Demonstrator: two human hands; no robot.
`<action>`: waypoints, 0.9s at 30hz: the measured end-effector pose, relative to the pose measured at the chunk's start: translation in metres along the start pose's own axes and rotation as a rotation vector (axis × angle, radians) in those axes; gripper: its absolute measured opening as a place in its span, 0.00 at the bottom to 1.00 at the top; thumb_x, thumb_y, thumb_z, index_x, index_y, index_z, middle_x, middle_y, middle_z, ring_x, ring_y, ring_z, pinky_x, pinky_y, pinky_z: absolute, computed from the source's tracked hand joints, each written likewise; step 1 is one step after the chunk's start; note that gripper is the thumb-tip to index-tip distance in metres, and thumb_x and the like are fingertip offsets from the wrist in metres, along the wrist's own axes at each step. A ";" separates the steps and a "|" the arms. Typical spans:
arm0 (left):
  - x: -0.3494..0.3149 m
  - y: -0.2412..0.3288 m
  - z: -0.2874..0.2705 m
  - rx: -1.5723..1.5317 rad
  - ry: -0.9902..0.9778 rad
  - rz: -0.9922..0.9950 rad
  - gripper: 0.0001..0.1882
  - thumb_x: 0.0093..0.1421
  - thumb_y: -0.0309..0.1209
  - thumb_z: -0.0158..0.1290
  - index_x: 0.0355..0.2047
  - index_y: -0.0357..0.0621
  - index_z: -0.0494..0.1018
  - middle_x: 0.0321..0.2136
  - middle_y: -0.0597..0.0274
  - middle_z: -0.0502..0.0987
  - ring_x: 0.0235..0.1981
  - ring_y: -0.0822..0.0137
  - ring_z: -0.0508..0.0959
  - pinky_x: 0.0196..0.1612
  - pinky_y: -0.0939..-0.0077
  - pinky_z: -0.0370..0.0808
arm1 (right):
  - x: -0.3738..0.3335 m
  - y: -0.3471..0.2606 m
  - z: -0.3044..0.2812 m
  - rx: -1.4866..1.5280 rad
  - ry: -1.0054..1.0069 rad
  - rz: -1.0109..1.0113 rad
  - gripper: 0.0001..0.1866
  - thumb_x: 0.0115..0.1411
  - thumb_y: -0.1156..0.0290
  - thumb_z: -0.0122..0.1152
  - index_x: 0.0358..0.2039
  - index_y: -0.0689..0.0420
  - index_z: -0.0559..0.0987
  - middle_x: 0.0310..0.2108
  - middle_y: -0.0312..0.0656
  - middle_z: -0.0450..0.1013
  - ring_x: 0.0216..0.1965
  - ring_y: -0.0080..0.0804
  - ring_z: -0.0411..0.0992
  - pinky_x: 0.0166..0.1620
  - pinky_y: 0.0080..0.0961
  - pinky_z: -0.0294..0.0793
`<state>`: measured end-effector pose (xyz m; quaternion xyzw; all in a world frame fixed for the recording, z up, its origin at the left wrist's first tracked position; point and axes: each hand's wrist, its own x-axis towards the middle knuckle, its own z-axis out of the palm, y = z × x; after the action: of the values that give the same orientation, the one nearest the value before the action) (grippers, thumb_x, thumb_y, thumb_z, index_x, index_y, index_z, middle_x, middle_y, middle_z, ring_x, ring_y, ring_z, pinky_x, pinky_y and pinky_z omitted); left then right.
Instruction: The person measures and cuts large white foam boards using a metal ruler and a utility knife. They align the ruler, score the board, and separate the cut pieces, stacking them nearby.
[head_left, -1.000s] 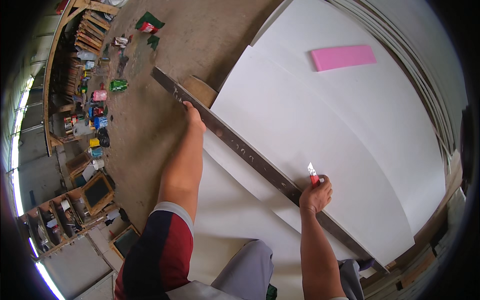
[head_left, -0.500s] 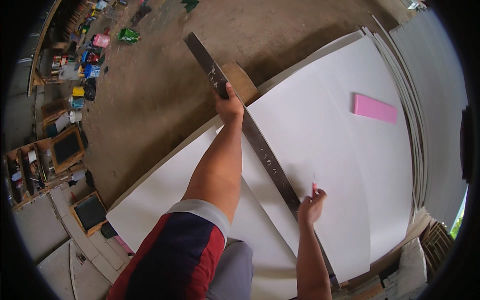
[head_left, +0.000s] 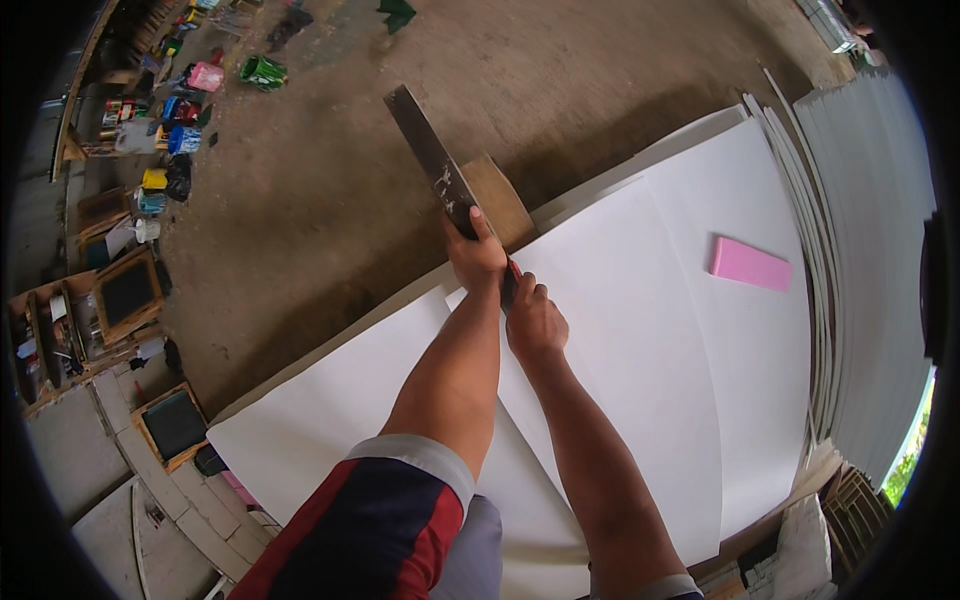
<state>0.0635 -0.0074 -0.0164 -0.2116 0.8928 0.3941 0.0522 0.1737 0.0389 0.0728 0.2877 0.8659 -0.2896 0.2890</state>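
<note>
My left hand [head_left: 477, 252] is closed around a long dark straightedge [head_left: 428, 145], its thumb lying along the top. The bar slants across a stack of large white sheets [head_left: 640, 370], and its far end sticks out past their edge. Close against the left hand, at the sheets' far edge, my right hand [head_left: 537, 318] grips a slim red-handled utility knife [head_left: 515, 270] beside the bar. The knife's blade cannot be made out. Below the hands, the right forearm hides the rest of the straightedge.
A pink block [head_left: 751, 264] lies on the sheets to the right. Beyond it are thin strips [head_left: 800, 210] and grey corrugated panels [head_left: 875, 260]. A brown board [head_left: 500, 200] juts out under the straightedge. Paint containers [head_left: 184, 139] and framed screens [head_left: 131, 294] line the left side.
My right hand has moved with the knife from the lower right up along the straightedge to beside the left hand. The view has shifted slightly; the left hand keeps its grip.
</note>
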 end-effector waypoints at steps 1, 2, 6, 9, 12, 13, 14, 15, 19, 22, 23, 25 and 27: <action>0.000 -0.001 -0.001 0.002 0.002 0.002 0.44 0.70 0.67 0.44 0.74 0.47 0.62 0.56 0.38 0.80 0.57 0.36 0.80 0.58 0.43 0.76 | 0.004 -0.005 -0.004 -0.006 -0.016 0.006 0.17 0.74 0.69 0.50 0.60 0.60 0.66 0.46 0.52 0.78 0.47 0.51 0.84 0.44 0.49 0.87; 0.001 -0.002 -0.001 0.003 0.002 0.005 0.44 0.70 0.67 0.44 0.74 0.47 0.62 0.56 0.37 0.80 0.57 0.36 0.80 0.58 0.43 0.76 | 0.008 -0.008 -0.007 -0.011 -0.032 0.014 0.16 0.75 0.69 0.50 0.59 0.60 0.66 0.47 0.51 0.78 0.47 0.51 0.84 0.44 0.48 0.87; -0.002 0.003 -0.002 -0.016 -0.031 -0.002 0.44 0.71 0.67 0.43 0.74 0.48 0.61 0.57 0.37 0.80 0.58 0.36 0.80 0.58 0.43 0.76 | 0.016 -0.016 -0.016 -0.038 -0.089 0.068 0.12 0.75 0.70 0.50 0.54 0.60 0.68 0.50 0.51 0.80 0.47 0.51 0.85 0.46 0.46 0.87; 0.001 -0.003 -0.001 -0.023 -0.015 0.012 0.44 0.70 0.68 0.43 0.75 0.50 0.61 0.56 0.37 0.80 0.57 0.36 0.80 0.57 0.43 0.77 | 0.018 -0.019 -0.021 0.060 -0.137 0.124 0.11 0.70 0.75 0.55 0.51 0.60 0.69 0.48 0.57 0.83 0.50 0.52 0.84 0.49 0.49 0.86; 0.005 -0.003 0.001 0.016 -0.007 -0.002 0.44 0.70 0.68 0.43 0.75 0.50 0.61 0.55 0.37 0.81 0.56 0.36 0.81 0.56 0.43 0.78 | 0.009 -0.011 -0.021 0.073 -0.135 0.121 0.10 0.70 0.76 0.54 0.50 0.59 0.70 0.44 0.56 0.85 0.48 0.52 0.85 0.48 0.48 0.86; 0.002 -0.002 0.000 0.046 -0.009 -0.015 0.44 0.70 0.68 0.43 0.75 0.50 0.61 0.54 0.37 0.81 0.55 0.35 0.81 0.55 0.43 0.78 | 0.003 -0.007 -0.021 0.061 -0.150 0.125 0.10 0.72 0.74 0.53 0.51 0.59 0.70 0.44 0.55 0.85 0.48 0.51 0.85 0.48 0.46 0.86; 0.000 0.000 -0.001 0.075 -0.013 -0.027 0.44 0.70 0.68 0.43 0.75 0.51 0.61 0.54 0.37 0.82 0.55 0.35 0.81 0.55 0.43 0.79 | -0.003 -0.002 -0.023 0.050 -0.164 0.131 0.10 0.73 0.72 0.51 0.51 0.60 0.71 0.44 0.53 0.85 0.48 0.49 0.85 0.48 0.45 0.86; 0.000 0.003 0.000 0.096 -0.009 -0.046 0.43 0.70 0.68 0.44 0.73 0.50 0.64 0.52 0.38 0.83 0.54 0.35 0.81 0.55 0.43 0.79 | -0.009 0.003 -0.023 0.040 -0.178 0.137 0.10 0.75 0.70 0.49 0.52 0.60 0.72 0.44 0.52 0.85 0.48 0.48 0.85 0.48 0.44 0.86; 0.007 -0.004 0.004 0.096 0.046 0.010 0.42 0.70 0.67 0.45 0.68 0.45 0.70 0.51 0.38 0.83 0.53 0.35 0.82 0.56 0.43 0.79 | -0.038 0.036 -0.007 0.065 -0.170 0.154 0.08 0.70 0.76 0.54 0.48 0.59 0.70 0.41 0.54 0.85 0.45 0.52 0.86 0.44 0.46 0.87; 0.010 -0.004 0.004 0.146 0.065 0.016 0.41 0.70 0.66 0.45 0.68 0.45 0.70 0.51 0.38 0.83 0.53 0.35 0.82 0.56 0.43 0.78 | -0.066 0.063 0.002 0.053 -0.204 0.166 0.07 0.71 0.74 0.53 0.47 0.58 0.71 0.41 0.53 0.85 0.44 0.50 0.86 0.42 0.44 0.87; 0.016 -0.008 0.005 0.164 0.061 -0.007 0.41 0.70 0.66 0.45 0.67 0.44 0.71 0.51 0.38 0.83 0.53 0.35 0.82 0.57 0.43 0.78 | -0.076 0.071 0.001 0.040 -0.229 0.168 0.07 0.73 0.72 0.52 0.48 0.58 0.71 0.42 0.52 0.85 0.44 0.48 0.87 0.41 0.43 0.88; 0.030 -0.015 0.006 0.200 0.055 -0.052 0.40 0.71 0.66 0.45 0.66 0.44 0.72 0.51 0.38 0.84 0.53 0.35 0.82 0.57 0.43 0.78 | -0.095 0.088 0.007 0.022 -0.256 0.169 0.08 0.75 0.69 0.51 0.49 0.59 0.72 0.42 0.51 0.85 0.43 0.47 0.87 0.40 0.42 0.88; 0.016 -0.005 0.010 0.194 0.049 -0.046 0.40 0.71 0.65 0.45 0.63 0.43 0.75 0.50 0.38 0.84 0.53 0.36 0.82 0.57 0.43 0.78 | -0.114 0.114 0.019 0.017 -0.263 0.197 0.08 0.75 0.69 0.51 0.49 0.59 0.72 0.41 0.50 0.85 0.42 0.46 0.87 0.39 0.41 0.88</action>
<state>0.0501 -0.0082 -0.0307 -0.2355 0.9228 0.2991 0.0598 0.3322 0.0648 0.0981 0.3334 0.7858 -0.3022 0.4244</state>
